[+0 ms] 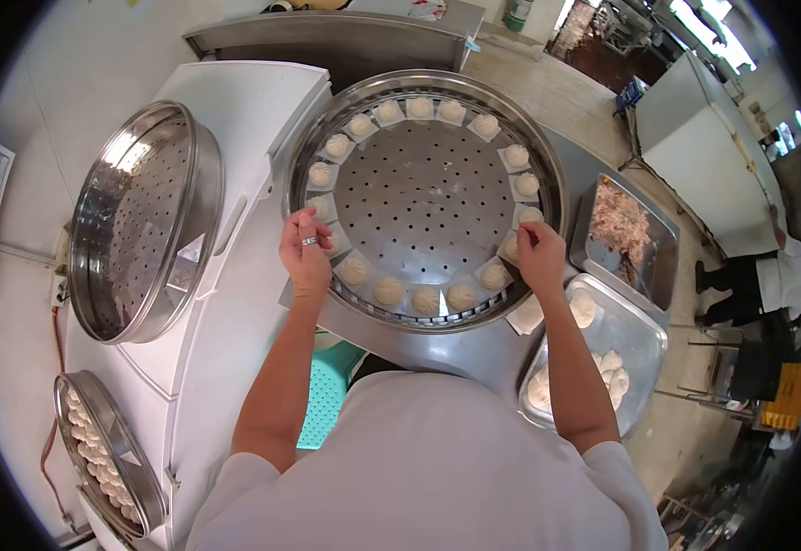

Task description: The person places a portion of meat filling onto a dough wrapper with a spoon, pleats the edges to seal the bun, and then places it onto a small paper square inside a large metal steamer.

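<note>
A big round metal tray (pixel 423 197) full of little holes sits in front of the person. White buns (pixel 426 299) ring its edge, each on a paper square. The left hand (pixel 305 259) and the right hand (pixel 541 257) are at the rim, fingers curled by buns. A pan (pixel 641 323) of dough balls lies just beside it.

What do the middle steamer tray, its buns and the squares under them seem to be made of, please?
Steamer tray: looks like stainless steel, polished; it shines brightly and is punched with holes. Buns: seemingly raw dough, matte and pale, with pleated tops. Squares: probably thin white paper, flat and matte; whether it is coated cannot be told.
</note>
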The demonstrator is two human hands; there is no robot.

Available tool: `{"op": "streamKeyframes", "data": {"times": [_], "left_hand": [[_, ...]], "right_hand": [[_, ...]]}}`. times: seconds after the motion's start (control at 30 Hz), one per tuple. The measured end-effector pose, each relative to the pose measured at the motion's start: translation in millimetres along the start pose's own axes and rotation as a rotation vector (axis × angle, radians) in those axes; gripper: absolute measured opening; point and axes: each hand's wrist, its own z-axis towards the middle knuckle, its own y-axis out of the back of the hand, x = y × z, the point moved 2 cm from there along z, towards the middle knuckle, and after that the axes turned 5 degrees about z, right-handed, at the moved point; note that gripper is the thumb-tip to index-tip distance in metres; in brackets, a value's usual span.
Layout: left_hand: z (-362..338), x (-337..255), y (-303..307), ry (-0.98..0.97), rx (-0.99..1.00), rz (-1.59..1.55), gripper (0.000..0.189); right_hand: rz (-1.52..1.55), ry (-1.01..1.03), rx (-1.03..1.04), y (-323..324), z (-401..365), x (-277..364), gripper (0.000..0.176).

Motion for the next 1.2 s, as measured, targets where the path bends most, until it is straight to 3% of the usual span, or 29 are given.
{"op": "streamKeyframes", "data": {"times": [0.23,0.33,0.47,0.63,0.73,0.93,1.03,1.2], "left_hand": [[-1.1,1.8,-1.9,0.009,0.039,0.031,0.033],[-1.2,2.9,-1.2,0.006,0.037,0.056,0.033],[-1.1,2.1,-1.7,-0.006,0.035,0.064,0.033],[-1.3,1.8,-1.0,0.013,0.041,0.079,0.036],[-1.4,0.6,-1.4,0.021,0.039,0.083,0.036],[-1.1,1.4,0.1,0.005,0.065,0.064,0.034],[-1.6,2.8,-0.3,0.027,0.063,0.054,0.030],[-3.4,3.4,-0.5,0.046,0.091,0.092,0.024]], "right_hand": [[0.214,-0.074,-0.116,3.6,-0.1,-10.7,0.026],[0.458,-0.187,-0.215,3.3,0.0,-16.5,0.031],[0.503,-0.191,-0.266,5.2,0.7,-19.1,0.031],[0.439,-0.207,-0.247,5.5,0.5,-12.1,0.027],[0.196,-0.079,-0.250,0.9,1.8,-21.7,0.025],[0.107,-0.124,-0.173,-0.1,4.9,-19.2,0.021],[0.057,0.017,-0.117,2.6,28.3,-12.0,0.021],[-0.081,-0.091,0.035,-11.9,119.4,-26.1,0.035]]}}
